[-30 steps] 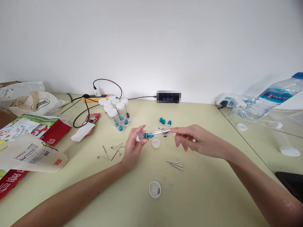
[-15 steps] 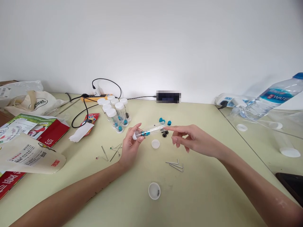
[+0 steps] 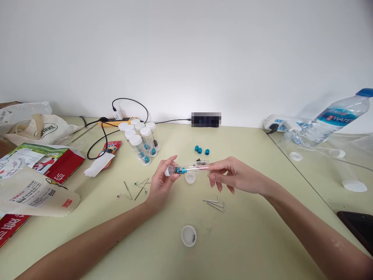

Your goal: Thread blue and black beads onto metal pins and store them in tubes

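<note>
My left hand (image 3: pixel 163 179) is closed around the white-capped end of a clear plastic tube (image 3: pixel 194 168). Blue and dark small parts (image 3: pixel 181 170) lie inside, near the cap. At the tube's other end is my right hand (image 3: pixel 230 174), its index finger and thumb on the rim; whether a fingertip reaches inside is unclear. Behind the tube sit several blue knobs (image 3: pixel 198 149), with black pieces (image 3: pixel 198 161) partly hidden by it. A loose white cap (image 3: pixel 190 178) lies just below the tube. Closer to me are several L-shaped hex keys (image 3: pixel 215 203) and another cap (image 3: pixel 189 236) holding tiny dark pieces.
Several capped tubes (image 3: pixel 140 144) stand at the back left, near a power strip (image 3: pixel 119 121) and black cable. Thin metal rods (image 3: pixel 141 189) lie at left. A cup (image 3: pixel 37 190) and red box (image 3: pixel 70 161) occupy the left edge; a water bottle (image 3: pixel 335 116) leans at right.
The tube has swung closer to level, its right end coming down. My right hand has closed in on that end, finger and thumb nearer together. The view has shifted slightly.
</note>
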Action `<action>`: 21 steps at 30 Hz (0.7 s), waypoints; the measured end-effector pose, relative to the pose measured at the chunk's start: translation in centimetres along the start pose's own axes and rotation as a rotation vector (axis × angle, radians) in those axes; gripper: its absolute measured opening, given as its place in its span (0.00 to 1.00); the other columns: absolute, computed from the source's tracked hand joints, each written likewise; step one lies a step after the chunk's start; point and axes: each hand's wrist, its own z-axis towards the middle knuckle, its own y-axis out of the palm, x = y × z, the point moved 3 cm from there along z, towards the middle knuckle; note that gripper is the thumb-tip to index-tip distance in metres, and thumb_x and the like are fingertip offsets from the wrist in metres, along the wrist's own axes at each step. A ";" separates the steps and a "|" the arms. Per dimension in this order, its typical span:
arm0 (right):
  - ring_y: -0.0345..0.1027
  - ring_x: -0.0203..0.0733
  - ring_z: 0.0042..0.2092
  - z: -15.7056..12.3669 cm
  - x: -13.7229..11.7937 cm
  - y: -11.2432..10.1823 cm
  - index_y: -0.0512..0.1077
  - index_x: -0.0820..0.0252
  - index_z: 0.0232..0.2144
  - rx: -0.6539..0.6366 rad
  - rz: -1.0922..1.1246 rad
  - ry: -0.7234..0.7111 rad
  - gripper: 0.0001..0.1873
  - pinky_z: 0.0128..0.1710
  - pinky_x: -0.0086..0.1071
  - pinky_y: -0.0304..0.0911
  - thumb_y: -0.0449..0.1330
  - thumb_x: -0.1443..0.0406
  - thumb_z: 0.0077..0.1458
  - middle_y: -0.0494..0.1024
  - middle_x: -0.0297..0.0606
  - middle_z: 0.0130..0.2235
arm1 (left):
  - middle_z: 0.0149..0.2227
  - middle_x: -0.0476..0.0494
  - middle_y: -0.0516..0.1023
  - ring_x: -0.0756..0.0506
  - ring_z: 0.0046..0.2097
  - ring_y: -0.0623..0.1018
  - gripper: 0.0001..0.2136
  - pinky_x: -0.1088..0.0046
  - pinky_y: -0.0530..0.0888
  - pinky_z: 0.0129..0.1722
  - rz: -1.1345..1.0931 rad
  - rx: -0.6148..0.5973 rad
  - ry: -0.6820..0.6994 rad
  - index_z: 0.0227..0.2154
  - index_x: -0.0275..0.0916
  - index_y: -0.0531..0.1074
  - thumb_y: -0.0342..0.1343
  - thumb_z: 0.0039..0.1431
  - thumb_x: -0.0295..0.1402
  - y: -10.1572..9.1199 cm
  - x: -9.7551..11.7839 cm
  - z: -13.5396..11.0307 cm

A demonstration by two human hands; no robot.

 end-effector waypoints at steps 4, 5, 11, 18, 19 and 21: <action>0.67 0.33 0.29 -0.1 0.0 0.0 0.68 0.51 0.55 -0.012 -0.072 0.018 0.20 0.19 0.21 0.61 0.50 0.63 0.61 0.73 0.35 0.32 | 0.43 0.43 0.64 0.45 0.45 0.69 0.21 0.69 0.70 0.44 -0.011 -0.026 -0.019 0.55 0.46 0.64 0.55 0.58 0.37 0.1 0.1 0.0; 0.66 0.33 0.29 -0.1 0.0 0.0 0.68 0.51 0.54 0.011 -0.091 0.012 0.20 0.19 0.22 0.61 0.50 0.63 0.60 0.73 0.35 0.32 | 0.43 0.43 0.65 0.45 0.45 0.69 0.20 0.68 0.70 0.45 -0.012 -0.034 -0.039 0.53 0.45 0.65 0.55 0.58 0.37 0.2 0.1 0.0; 0.68 0.40 0.40 0.1 -1.0 0.2 0.61 0.49 0.58 0.329 -0.024 -0.153 0.24 0.27 0.29 0.68 0.53 0.60 0.59 0.72 0.38 0.41 | 0.39 0.44 0.71 0.47 0.40 0.69 0.11 0.71 0.66 0.44 -0.056 -0.105 -0.204 0.42 0.39 0.71 0.54 0.59 0.38 0.6 0.2 0.3; 0.68 0.40 0.41 0.8 0.6 0.6 0.64 0.51 0.46 0.685 -0.098 -0.184 0.11 0.29 0.31 0.67 0.50 0.63 0.61 0.68 0.37 0.47 | 0.34 0.43 0.73 0.49 0.36 0.70 0.13 0.72 0.66 0.41 -0.403 -0.104 -0.323 0.37 0.34 0.72 0.49 0.63 0.39 0.5 -1.1 1.1; 0.68 0.40 0.40 1.1 1.3 0.9 0.64 0.52 0.45 0.670 -0.171 -0.146 0.10 0.29 0.31 0.67 0.50 0.63 0.61 0.69 0.37 0.46 | 0.35 0.42 0.73 0.49 0.36 0.70 0.13 0.71 0.67 0.41 -0.448 -0.096 -0.333 0.38 0.34 0.72 0.48 0.63 0.39 0.5 -1.2 1.2; 0.68 0.40 0.39 1.9 2.6 2.0 0.64 0.52 0.47 0.561 -0.352 -0.085 0.12 0.32 0.33 0.67 0.50 0.64 0.61 0.69 0.37 0.45 | 0.36 0.40 0.73 0.49 0.36 0.71 0.14 0.70 0.68 0.42 -0.504 -0.091 -0.349 0.42 0.34 0.71 0.47 0.64 0.39 0.4 -1.4 1.3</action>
